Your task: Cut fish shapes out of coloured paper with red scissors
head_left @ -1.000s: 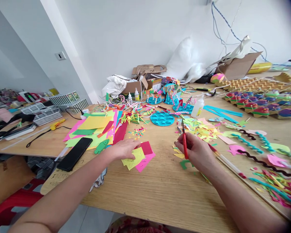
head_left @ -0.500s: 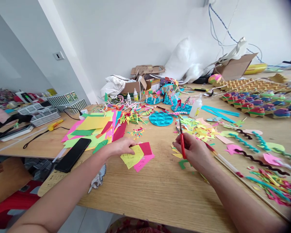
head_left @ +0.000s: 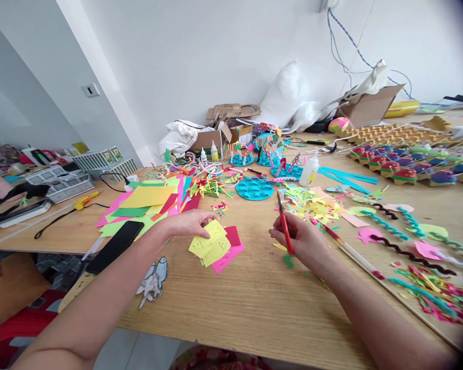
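My left hand [head_left: 189, 225] is closed in a pinch on the upper left edge of a yellow paper piece [head_left: 212, 244] with pen-drawn outlines on it. More yellow paper shows under it, beside a dark red paper [head_left: 233, 235] and a pink paper [head_left: 227, 261] on the table. Scissors [head_left: 285, 228] with red handles are gripped in my right hand [head_left: 307, 240], blades pointing away from me. Green paper scraps [head_left: 288, 261] lie just below that hand. Grey-blue cut-out shapes [head_left: 154, 281], some fish-like, lie near my left forearm.
Coloured paper sheets [head_left: 150, 198] and a black phone [head_left: 116, 246] lie at left. A scalloped blue disc [head_left: 254, 188] and a glue bottle [head_left: 309, 170] stand ahead. Paper scraps [head_left: 316, 203], a long stick [head_left: 397, 295] and painted egg-carton pieces [head_left: 405, 173] spread to the right.
My left hand has gone from resting over the yellow papers to pinching one, which has shifted slightly and turned. My right hand keeps the scissors, moved slightly left. The view has shifted a little.
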`<state>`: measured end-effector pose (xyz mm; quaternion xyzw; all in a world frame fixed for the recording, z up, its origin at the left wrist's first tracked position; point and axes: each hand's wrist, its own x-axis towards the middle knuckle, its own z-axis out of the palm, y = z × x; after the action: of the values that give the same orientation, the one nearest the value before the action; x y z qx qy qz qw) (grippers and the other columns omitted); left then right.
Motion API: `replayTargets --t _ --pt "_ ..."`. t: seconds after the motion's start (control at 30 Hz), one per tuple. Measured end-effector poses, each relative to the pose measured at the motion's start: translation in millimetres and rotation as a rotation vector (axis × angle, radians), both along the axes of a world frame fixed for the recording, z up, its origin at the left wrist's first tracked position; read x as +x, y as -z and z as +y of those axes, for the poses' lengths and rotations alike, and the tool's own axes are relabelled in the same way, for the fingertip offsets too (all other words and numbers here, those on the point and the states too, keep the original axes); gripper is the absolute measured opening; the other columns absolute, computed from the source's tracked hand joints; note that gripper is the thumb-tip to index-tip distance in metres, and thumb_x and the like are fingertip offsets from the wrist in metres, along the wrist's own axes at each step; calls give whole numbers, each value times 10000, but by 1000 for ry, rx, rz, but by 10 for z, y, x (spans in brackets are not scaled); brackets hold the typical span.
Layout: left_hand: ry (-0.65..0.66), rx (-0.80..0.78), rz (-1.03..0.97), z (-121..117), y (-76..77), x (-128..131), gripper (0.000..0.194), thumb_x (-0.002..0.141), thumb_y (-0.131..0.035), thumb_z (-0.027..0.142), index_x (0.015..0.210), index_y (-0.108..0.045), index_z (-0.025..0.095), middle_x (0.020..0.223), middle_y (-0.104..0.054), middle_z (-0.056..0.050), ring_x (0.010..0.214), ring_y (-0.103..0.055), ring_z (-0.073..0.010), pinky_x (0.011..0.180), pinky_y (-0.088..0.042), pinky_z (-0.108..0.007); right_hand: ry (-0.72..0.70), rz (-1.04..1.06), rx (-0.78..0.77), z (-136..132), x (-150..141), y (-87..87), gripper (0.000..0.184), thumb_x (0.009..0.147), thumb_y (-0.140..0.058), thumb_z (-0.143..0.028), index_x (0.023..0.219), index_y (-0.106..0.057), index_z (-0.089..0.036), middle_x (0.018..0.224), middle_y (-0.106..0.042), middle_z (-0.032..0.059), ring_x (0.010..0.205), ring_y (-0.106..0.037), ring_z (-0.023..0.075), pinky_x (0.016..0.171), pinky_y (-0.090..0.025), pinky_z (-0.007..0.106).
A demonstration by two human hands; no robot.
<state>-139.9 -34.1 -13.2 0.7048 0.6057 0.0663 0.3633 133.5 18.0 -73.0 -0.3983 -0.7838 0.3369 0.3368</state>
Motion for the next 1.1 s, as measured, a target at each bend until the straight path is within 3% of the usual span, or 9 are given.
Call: replayTargets --t 0.2,0.33,0.43,0.53,0.63,0.87,1.1 --pt "58 -22 -15 -23 -87 33 608 616 -598 132 1213 -516 211 963 -638 -28 805 -566 -162 630 -380 -217 -65 15 -110 -29 -42 -37 144 727 -568 -308 699 -470 -206 576 -489 -37 510 -465 138 455 -353 244" --pt "3 -48 -34 -55 -192 56 706 600 -605 99 1280 -460 219 1009 -626 -38 760 -555 -145 604 -381 -213 -89 28 -111 -17 -44 -28 140 714 -578 -286 672 -469 -208 566 -477 -45 508 -452 133 460 -343 244" --pt "-47 -26 -139 -65 -247 43 691 611 -599 88 1273 -468 240 954 -625 -20 688 -538 -117 558 -366 -201 -91 98 -174 -14 -47 -25 141 678 -614 -262 655 -488 -204 561 -489 -45 510 -442 129 465 -334 243" --pt "-78 49 -355 -52 -257 87 598 647 -603 111 1222 -497 231 902 -619 -14 763 -559 -134 614 -409 -215 -109 206 -287 -24 -55 -44 152 641 -648 -240 642 -503 -196 533 -490 -50 489 -427 118 449 -318 232" --pt "-164 92 -642 -13 -231 271 557 650 -630 121 1177 -477 218 950 -628 -38 871 -588 -166 715 -460 -266 -133 270 -359 -41 -52 -83 168 649 -658 -271 661 -513 -188 539 -534 -38 471 -446 111 438 -337 226" --pt "-394 362 -878 164 -138 919 431 634 -661 190 1019 -469 219 806 -629 10 756 -609 -156 654 -489 -275 -100 550 -423 -70 -1 -151 227 695 -671 -360 749 -540 -183 666 -597 -11 488 -457 94 473 -365 225" --pt "-399 496 -998 346 33 1262 409 646 -636 196 988 -416 231 774 -605 39 696 -595 -126 620 -470 -230 -21 712 -402 -25 30 -147 259 590 -737 -271 750 -549 -192 631 -547 -44 514 -480 103 500 -387 231"
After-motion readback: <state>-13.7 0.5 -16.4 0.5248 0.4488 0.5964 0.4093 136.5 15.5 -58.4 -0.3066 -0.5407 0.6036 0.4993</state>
